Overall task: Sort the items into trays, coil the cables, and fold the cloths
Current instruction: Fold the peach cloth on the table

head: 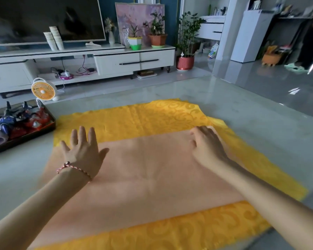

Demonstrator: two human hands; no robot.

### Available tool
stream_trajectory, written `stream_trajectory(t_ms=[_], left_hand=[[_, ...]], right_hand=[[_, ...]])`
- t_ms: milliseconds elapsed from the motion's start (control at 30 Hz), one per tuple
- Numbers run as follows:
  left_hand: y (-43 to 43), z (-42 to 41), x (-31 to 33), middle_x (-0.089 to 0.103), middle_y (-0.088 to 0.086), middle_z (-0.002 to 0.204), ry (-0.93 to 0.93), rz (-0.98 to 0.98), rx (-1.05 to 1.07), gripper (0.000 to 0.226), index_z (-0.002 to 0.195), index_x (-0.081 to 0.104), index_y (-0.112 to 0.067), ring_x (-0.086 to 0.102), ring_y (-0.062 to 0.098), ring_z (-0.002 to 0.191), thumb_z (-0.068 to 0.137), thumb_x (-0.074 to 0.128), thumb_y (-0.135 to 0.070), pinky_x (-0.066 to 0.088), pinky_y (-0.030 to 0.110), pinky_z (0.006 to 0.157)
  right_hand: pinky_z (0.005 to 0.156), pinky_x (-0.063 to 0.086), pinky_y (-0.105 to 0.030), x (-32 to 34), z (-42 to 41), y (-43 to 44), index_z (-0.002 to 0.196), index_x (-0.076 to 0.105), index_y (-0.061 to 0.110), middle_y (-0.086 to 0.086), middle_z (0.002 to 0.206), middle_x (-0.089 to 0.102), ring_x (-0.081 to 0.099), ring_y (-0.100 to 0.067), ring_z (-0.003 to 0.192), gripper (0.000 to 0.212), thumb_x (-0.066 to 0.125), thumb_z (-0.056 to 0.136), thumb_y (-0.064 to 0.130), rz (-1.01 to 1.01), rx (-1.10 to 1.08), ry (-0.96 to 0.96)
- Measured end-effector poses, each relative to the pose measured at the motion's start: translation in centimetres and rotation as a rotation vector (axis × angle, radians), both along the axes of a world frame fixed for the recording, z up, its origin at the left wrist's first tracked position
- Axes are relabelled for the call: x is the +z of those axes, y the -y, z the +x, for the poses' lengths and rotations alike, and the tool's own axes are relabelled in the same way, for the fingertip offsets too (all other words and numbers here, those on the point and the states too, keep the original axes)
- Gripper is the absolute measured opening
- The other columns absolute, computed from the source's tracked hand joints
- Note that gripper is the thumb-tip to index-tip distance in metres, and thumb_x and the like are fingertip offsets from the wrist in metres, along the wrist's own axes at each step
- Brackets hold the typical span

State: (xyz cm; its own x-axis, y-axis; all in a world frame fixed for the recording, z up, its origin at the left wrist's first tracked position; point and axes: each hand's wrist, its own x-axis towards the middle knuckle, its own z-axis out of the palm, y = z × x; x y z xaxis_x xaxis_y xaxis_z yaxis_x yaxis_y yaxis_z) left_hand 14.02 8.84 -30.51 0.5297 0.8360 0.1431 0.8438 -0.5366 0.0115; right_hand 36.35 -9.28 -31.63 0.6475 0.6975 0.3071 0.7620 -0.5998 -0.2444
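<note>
A yellow patterned cloth (152,116) lies spread flat on the pale table. A peach cloth (143,174) lies flat on top of it, covering its middle. My left hand (83,150), with a braided bracelet on the wrist, hovers or rests flat with fingers spread over the peach cloth's far left corner. My right hand (206,143) rests on the peach cloth's far right corner with fingers bent down onto the fabric; whether it pinches the edge is hidden.
A dark tray (43,129) with several blue and red packets sits at the table's left edge. A small orange fan (43,90) stands behind it. A TV cabinet with plants lines the far wall. A person's legs (309,47) stand at the far right.
</note>
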Motion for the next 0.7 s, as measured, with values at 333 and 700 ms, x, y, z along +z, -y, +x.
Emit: stream_trajectory(t_ms=[333,700], left_hand=[[13.1,-1.1,-4.4,-0.025,-0.002,0.154,-0.065,-0.223,-0.376,0.062,0.147,-0.013,-0.032,-0.02,0.017,0.143,0.095,0.012,-0.055,-0.011,0.04,0.114],[13.1,-0.6,-4.7,-0.019,-0.006,0.156,0.008,-0.208,-0.312,0.056,0.147,-0.013,-0.033,-0.017,0.012,0.143,0.098,0.013,-0.042,-0.011,0.038,0.114]], right_hand=[[0.116,0.0,-0.033,-2.4,-8.7,1.4,0.148,0.02,0.019,-0.002,0.158,0.009,0.0,-0.016,0.145,0.057,0.031,0.099,0.045,-0.233,0.381,-0.176],[0.116,0.0,-0.03,-3.1,-11.5,2.7,0.147,0.024,0.014,-0.005,0.157,0.015,0.008,-0.016,0.145,0.051,0.026,0.102,0.038,-0.134,0.447,-0.15]])
